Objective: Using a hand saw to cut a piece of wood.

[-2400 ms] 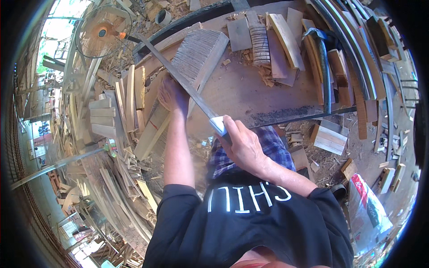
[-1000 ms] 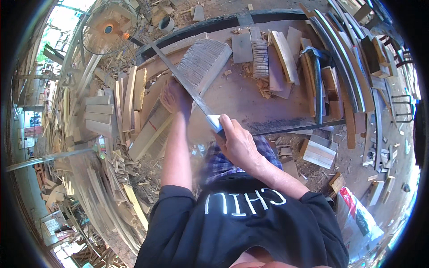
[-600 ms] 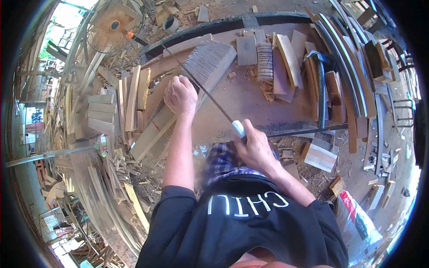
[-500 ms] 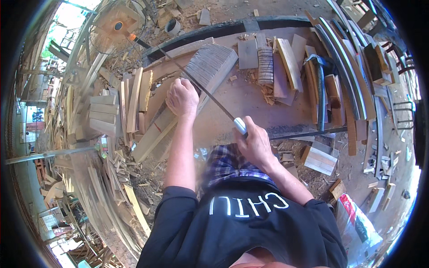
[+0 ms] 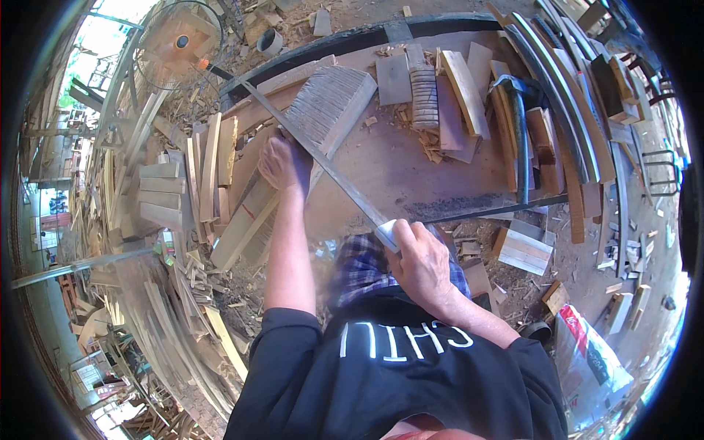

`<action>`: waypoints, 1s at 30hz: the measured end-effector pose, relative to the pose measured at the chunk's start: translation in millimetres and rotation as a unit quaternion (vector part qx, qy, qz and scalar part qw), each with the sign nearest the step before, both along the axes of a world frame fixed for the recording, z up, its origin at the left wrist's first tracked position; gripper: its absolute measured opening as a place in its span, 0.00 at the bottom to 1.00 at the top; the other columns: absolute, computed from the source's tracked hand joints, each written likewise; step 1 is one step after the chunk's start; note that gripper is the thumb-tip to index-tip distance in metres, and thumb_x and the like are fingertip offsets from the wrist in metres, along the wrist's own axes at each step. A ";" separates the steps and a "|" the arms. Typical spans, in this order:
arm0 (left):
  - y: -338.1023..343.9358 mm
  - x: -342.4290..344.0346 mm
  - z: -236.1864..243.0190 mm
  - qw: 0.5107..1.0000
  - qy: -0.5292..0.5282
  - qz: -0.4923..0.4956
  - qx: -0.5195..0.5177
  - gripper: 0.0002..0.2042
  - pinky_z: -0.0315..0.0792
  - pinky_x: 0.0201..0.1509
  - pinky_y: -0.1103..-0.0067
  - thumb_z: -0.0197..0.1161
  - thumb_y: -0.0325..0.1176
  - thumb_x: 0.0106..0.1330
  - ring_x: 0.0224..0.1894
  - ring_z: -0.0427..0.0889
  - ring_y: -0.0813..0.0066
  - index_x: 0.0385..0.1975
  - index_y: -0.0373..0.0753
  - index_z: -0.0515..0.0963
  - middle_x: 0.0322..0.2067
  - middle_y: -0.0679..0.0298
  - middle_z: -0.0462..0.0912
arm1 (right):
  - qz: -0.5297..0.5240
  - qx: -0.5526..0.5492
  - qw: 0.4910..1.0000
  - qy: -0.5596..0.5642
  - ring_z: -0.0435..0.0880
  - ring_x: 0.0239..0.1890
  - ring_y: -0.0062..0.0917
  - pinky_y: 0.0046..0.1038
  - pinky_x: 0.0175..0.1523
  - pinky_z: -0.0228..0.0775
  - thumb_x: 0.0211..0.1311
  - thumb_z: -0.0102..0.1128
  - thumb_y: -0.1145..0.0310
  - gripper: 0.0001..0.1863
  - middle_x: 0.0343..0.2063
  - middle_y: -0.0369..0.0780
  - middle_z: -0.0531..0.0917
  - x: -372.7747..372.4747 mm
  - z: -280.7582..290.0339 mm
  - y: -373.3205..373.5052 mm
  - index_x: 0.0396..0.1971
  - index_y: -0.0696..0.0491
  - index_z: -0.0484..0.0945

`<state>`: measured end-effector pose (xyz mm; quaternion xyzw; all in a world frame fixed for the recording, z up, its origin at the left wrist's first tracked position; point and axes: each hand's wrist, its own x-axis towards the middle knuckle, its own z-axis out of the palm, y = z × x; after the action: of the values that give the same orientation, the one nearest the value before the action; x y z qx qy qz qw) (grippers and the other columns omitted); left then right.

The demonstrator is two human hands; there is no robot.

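Note:
My right hand (image 5: 422, 268) is closed around the white handle of a long, narrow saw (image 5: 330, 177), low and right of centre. The blade runs diagonally up and left, past my left hand and across a grey wooden block (image 5: 330, 99) with many parallel cuts in its top. My left hand (image 5: 286, 161) is closed on the block's near left part, just beside and below the blade; its fingertips are partly hidden. Under that hand a longer board (image 5: 238, 235) with a red mark slants toward the lower left. These lie on a dusty brown worktop (image 5: 411, 176).
A kerfed block (image 5: 424, 99), short boards and a blue metal tool (image 5: 524, 139) lie right of centre, beside long curved strips (image 5: 572, 110). A caged fan (image 5: 180, 44) stands upper left. Offcuts (image 5: 161, 191) crowd the left; a plastic sack (image 5: 590, 367) lies lower right.
My right hand has moved down toward me with the saw, whose blade now shows more of its flat side. My left hand stays by the block. The whole view has shifted slightly.

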<state>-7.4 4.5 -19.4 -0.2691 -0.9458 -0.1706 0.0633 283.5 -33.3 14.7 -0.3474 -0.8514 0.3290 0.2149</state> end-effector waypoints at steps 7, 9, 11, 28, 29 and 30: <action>1.7 6.1 6.6 1.000 0.012 -0.013 -0.004 0.19 0.72 0.49 0.58 0.51 0.47 0.70 0.46 0.82 0.49 0.36 0.38 0.82 0.39 0.51 0.85 | -0.001 -0.029 1.000 0.008 0.81 0.32 0.42 0.40 0.34 0.74 0.51 0.69 0.76 0.20 0.30 0.47 0.76 5.0 3.1 -5.3 0.41 0.57 0.69; 3.0 8.7 6.1 1.000 0.011 -0.020 -0.010 0.19 0.72 0.49 0.58 0.50 0.48 0.70 0.45 0.82 0.48 0.36 0.38 0.82 0.38 0.51 0.85 | 0.003 -0.022 1.000 0.006 0.81 0.31 0.40 0.38 0.33 0.75 0.51 0.69 0.75 0.21 0.30 0.46 0.75 7.0 0.7 -4.2 0.43 0.56 0.68; 3.4 5.8 4.5 1.000 0.008 -0.024 -0.012 0.20 0.72 0.50 0.58 0.50 0.48 0.71 0.45 0.82 0.48 0.36 0.38 0.82 0.38 0.51 0.85 | 0.008 -0.034 0.999 0.015 0.82 0.31 0.41 0.39 0.33 0.75 0.51 0.68 0.75 0.21 0.29 0.46 0.75 4.3 -1.3 -2.9 0.42 0.56 0.67; 4.8 -4.4 -22.4 0.992 0.123 0.002 -0.013 0.20 0.72 0.52 0.60 0.44 0.46 0.74 0.48 0.82 0.52 0.43 0.39 0.80 0.42 0.54 0.85 | -0.002 -0.025 0.999 0.042 0.80 0.31 0.51 0.47 0.34 0.73 0.59 0.63 0.72 0.12 0.28 0.51 0.78 -49.9 -0.3 28.4 0.38 0.56 0.69; 2.6 -10.7 -26.5 0.992 0.129 -0.001 0.002 0.20 0.72 0.52 0.60 0.44 0.46 0.74 0.48 0.82 0.52 0.43 0.39 0.80 0.42 0.54 0.85 | -0.006 -0.011 0.999 0.048 0.80 0.31 0.51 0.47 0.34 0.73 0.59 0.63 0.72 0.12 0.28 0.51 0.78 -45.6 1.3 28.6 0.38 0.56 0.69; -0.6 -17.0 -31.7 0.989 0.142 -0.037 -0.037 0.19 0.73 0.50 0.59 0.45 0.44 0.73 0.46 0.83 0.51 0.42 0.40 0.80 0.42 0.53 0.85 | -0.003 -0.013 0.999 0.047 0.81 0.30 0.50 0.47 0.34 0.74 0.57 0.64 0.72 0.14 0.28 0.50 0.77 -37.5 2.7 28.0 0.39 0.54 0.68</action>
<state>-24.4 4.0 -51.0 -0.3276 -0.9223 -0.0974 0.1802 246.1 -5.3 17.4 -0.3369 -0.8349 0.3552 0.2517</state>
